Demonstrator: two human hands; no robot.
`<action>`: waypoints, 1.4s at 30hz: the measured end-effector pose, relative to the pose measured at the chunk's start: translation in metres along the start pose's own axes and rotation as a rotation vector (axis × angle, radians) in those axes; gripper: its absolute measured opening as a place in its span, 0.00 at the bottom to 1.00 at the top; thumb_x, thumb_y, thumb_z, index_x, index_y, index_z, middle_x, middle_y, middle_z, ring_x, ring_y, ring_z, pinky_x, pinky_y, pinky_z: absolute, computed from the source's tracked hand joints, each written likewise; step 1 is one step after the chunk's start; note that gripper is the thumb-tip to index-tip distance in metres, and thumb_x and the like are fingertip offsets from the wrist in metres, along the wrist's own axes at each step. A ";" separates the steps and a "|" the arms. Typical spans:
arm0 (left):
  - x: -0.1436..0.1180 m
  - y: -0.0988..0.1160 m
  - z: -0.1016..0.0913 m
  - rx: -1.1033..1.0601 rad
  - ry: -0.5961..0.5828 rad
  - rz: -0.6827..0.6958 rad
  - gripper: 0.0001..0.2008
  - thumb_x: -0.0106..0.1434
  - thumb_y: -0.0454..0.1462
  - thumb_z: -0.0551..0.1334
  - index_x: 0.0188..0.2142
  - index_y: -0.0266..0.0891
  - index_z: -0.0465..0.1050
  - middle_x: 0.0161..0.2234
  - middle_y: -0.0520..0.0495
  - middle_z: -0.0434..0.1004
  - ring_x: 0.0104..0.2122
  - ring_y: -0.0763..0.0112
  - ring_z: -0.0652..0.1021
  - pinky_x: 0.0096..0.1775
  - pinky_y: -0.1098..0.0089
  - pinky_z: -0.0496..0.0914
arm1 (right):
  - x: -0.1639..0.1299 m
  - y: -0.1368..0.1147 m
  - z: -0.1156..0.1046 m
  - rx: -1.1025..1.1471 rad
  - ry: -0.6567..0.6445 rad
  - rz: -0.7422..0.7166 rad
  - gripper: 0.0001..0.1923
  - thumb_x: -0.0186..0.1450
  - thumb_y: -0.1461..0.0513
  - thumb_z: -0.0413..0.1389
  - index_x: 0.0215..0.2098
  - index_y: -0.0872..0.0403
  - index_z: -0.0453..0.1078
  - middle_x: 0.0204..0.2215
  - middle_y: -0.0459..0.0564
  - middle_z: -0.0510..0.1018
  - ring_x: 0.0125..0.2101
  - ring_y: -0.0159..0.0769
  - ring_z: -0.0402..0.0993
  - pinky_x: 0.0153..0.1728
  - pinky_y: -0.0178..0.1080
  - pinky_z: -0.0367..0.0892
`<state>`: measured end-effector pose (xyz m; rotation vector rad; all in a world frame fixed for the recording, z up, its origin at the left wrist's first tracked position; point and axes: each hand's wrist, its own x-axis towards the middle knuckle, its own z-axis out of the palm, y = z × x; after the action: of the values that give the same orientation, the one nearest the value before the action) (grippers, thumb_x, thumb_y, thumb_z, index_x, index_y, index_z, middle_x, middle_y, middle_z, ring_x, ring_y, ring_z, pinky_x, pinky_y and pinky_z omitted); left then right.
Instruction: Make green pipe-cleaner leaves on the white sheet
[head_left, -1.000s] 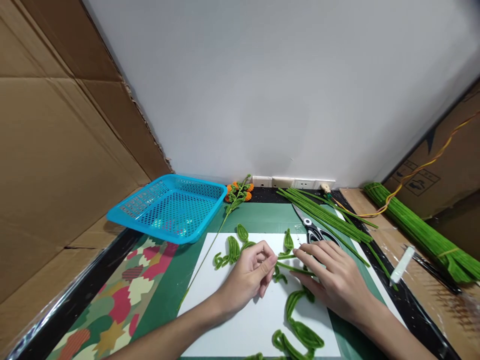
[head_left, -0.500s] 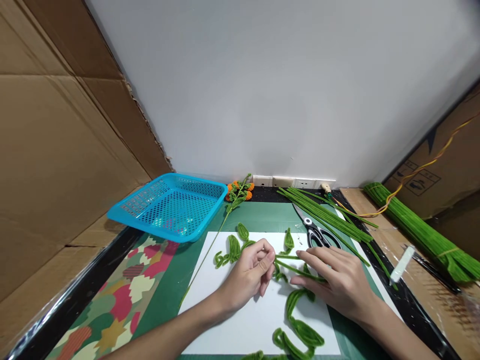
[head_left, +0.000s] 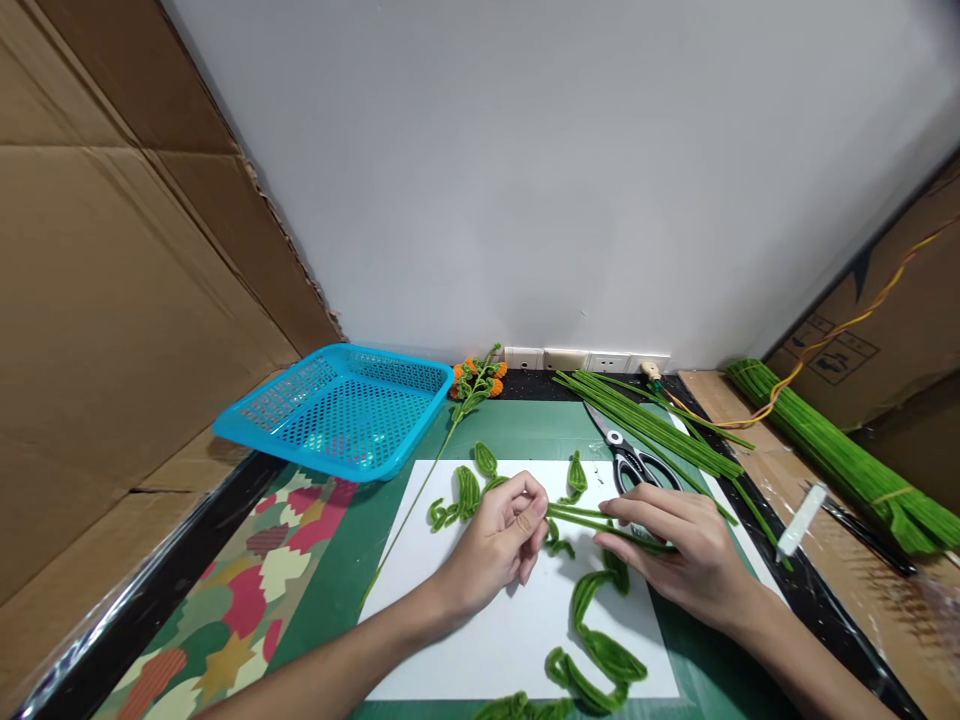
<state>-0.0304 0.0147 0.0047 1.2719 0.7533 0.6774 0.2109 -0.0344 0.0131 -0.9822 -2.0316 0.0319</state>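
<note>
Over the white paper (head_left: 450, 650), my left hand (head_left: 502, 540) is closed in a pinch on the ends of green pipe cleaners (head_left: 574, 513). Their strands run side by side to the right, into my right hand (head_left: 675, 545), which holds them between thumb and fingers. Leaf shapes bent from green pipe cleaner lie around the hands: a small leaf (head_left: 575, 476) behind, a curled leaf piece (head_left: 466, 492) to the left and a long curled piece (head_left: 611, 655) in front. Just behind my right hand are black-handled scissors (head_left: 626, 455), partly covered by it.
A blue mesh basket (head_left: 352, 465) stands at the back left, beside an orange flower stem (head_left: 474, 385). Loose pipe cleaners (head_left: 652, 425) lie at the back right. Farther right are a thick green bundle (head_left: 832, 450), a white tool (head_left: 802, 520) and a yellow-orange cord (head_left: 817, 350).
My right hand has moved slightly right along the pipe cleaners, and the strands now lie closer together between its fingers. My left hand keeps its pinch in nearly the same place.
</note>
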 end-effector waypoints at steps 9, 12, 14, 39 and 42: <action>0.001 -0.002 -0.001 -0.023 0.018 0.000 0.17 0.74 0.51 0.59 0.37 0.41 0.63 0.22 0.59 0.65 0.13 0.82 0.65 0.14 0.81 0.55 | 0.001 0.001 -0.001 0.026 0.038 0.017 0.04 0.72 0.63 0.63 0.44 0.55 0.78 0.27 0.46 0.79 0.23 0.29 0.73 0.24 0.33 0.65; 0.001 -0.002 -0.001 -0.035 0.019 -0.003 0.17 0.73 0.51 0.60 0.37 0.41 0.63 0.22 0.59 0.65 0.13 0.81 0.65 0.14 0.81 0.54 | 0.000 0.003 -0.001 -0.007 0.030 -0.019 0.04 0.71 0.64 0.63 0.44 0.56 0.78 0.26 0.46 0.78 0.22 0.30 0.72 0.23 0.34 0.64; 0.000 -0.001 -0.001 -0.043 0.021 -0.004 0.18 0.73 0.52 0.60 0.37 0.41 0.63 0.22 0.59 0.65 0.13 0.81 0.65 0.14 0.81 0.54 | -0.001 0.004 -0.001 -0.016 0.018 -0.041 0.04 0.71 0.64 0.64 0.44 0.56 0.77 0.25 0.46 0.78 0.22 0.30 0.71 0.23 0.35 0.63; 0.000 -0.001 -0.002 -0.046 0.036 -0.006 0.17 0.73 0.51 0.60 0.37 0.41 0.64 0.22 0.59 0.65 0.13 0.81 0.65 0.14 0.80 0.54 | -0.002 0.003 -0.005 0.077 0.029 0.040 0.05 0.70 0.68 0.63 0.44 0.54 0.78 0.28 0.48 0.80 0.24 0.32 0.75 0.24 0.35 0.66; 0.001 0.000 -0.002 -0.052 0.040 -0.010 0.17 0.73 0.51 0.61 0.37 0.41 0.64 0.22 0.59 0.65 0.13 0.81 0.65 0.14 0.80 0.53 | -0.001 0.003 -0.005 0.067 0.027 0.039 0.04 0.70 0.67 0.63 0.43 0.55 0.78 0.27 0.48 0.80 0.23 0.32 0.75 0.23 0.35 0.66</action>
<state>-0.0316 0.0171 0.0040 1.2095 0.7697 0.7115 0.2171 -0.0343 0.0143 -0.9752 -1.9739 0.1066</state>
